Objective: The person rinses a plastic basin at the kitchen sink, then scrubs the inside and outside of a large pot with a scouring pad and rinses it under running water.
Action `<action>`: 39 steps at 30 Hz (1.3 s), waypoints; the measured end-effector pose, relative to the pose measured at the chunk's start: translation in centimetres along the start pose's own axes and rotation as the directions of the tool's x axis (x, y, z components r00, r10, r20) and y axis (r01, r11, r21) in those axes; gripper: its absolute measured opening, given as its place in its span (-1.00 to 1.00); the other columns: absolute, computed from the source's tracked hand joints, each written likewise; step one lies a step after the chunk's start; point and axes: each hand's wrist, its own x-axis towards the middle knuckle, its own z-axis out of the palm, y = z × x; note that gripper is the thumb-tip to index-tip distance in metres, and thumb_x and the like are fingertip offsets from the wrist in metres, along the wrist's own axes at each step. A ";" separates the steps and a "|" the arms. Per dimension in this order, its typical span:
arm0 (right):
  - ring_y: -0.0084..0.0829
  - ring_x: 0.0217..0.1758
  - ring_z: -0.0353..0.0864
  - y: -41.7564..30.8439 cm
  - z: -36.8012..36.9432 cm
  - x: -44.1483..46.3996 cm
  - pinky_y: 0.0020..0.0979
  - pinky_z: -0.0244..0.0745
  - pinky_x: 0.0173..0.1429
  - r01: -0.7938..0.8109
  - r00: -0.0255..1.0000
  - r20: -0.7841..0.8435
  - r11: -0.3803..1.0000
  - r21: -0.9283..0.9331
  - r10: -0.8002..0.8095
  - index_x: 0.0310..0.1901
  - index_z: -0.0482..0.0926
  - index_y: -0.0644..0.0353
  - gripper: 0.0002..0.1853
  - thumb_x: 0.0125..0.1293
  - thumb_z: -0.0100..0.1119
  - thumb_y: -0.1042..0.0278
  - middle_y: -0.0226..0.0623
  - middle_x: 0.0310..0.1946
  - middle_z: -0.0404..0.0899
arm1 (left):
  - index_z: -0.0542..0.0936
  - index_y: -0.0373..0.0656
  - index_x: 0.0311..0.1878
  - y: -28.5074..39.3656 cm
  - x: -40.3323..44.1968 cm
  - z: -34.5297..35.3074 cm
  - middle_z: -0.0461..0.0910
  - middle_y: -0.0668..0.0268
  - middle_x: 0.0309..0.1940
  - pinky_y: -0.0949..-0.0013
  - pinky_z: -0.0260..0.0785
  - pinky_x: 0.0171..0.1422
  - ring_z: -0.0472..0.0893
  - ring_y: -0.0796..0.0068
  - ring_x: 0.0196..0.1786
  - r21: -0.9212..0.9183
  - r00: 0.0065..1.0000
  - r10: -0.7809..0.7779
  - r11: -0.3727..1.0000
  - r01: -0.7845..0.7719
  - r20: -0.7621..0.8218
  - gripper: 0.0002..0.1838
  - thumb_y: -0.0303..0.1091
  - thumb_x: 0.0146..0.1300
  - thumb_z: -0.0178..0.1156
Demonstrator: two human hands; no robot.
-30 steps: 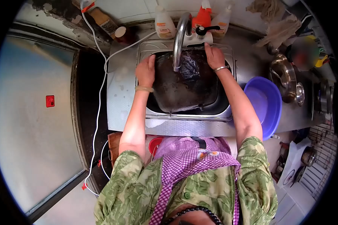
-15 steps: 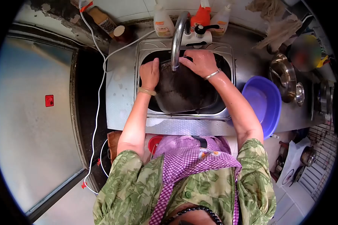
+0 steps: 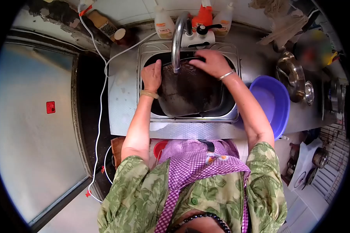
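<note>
A dark, flat, roughly square pan-like piece (image 3: 190, 93) lies tilted in the steel sink (image 3: 167, 119), under the curved chrome faucet (image 3: 176, 42). My left hand (image 3: 151, 76) grips its left edge, thumb up, the other fingers mostly out of sight behind the rim. At the upper right of the piece is my right hand (image 3: 213, 63), its thumb and fingers apart over the far edge; nothing shows between them.
A purple basin (image 3: 270, 105) stands right of the sink, with steel bowls (image 3: 293, 77) beyond it. Behind the sink are a white bottle (image 3: 164, 24), an orange bottle (image 3: 203, 16) and the faucet lever (image 3: 209, 28). A white cable (image 3: 102, 101) hangs at the left.
My right hand has moved from the right edge of the dark piece to its far edge, and its fingers have spread. My left hand stays at the left edge. The view has shifted slightly.
</note>
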 end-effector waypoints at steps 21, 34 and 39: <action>-0.02 -0.51 0.60 -4.6 -0.5 3.0 -0.06 0.49 -0.39 -0.082 0.969 -0.243 0.856 -0.510 -0.052 -0.63 0.64 0.09 -0.45 0.41 -0.10 -0.04 -0.10 -0.64 0.56 | 0.66 -0.31 -0.35 0.8 0.9 -3.3 0.67 0.06 -0.38 0.16 0.40 -0.10 0.61 0.05 -0.27 0.038 0.983 0.016 0.999 -0.009 -0.182 -0.33 0.20 0.40 -0.07; 0.03 -0.25 0.55 2.7 -0.5 -2.2 -0.23 0.39 -0.10 -0.152 0.955 -0.189 0.924 0.352 0.229 -0.37 0.61 0.26 -0.42 0.45 -0.17 -0.13 0.02 -0.36 0.62 | 0.59 -0.19 -0.61 4.6 0.7 -4.5 0.45 0.04 -0.67 0.06 0.21 -0.44 0.45 -0.09 -0.53 0.122 0.999 0.009 0.993 -0.004 -0.035 -0.38 0.23 0.22 0.14; 0.15 -0.35 0.52 2.9 1.9 -3.5 -0.04 0.35 -0.23 -0.353 0.807 -0.428 0.914 0.201 0.407 -0.51 0.58 0.30 -0.37 0.44 -0.14 -0.13 0.13 -0.53 0.51 | 0.50 -0.24 -0.64 6.4 0.4 -4.1 0.37 0.01 -0.68 0.09 0.16 -0.47 0.37 -0.07 -0.57 0.089 0.998 0.062 0.994 -0.060 -0.018 -0.37 0.19 0.24 0.15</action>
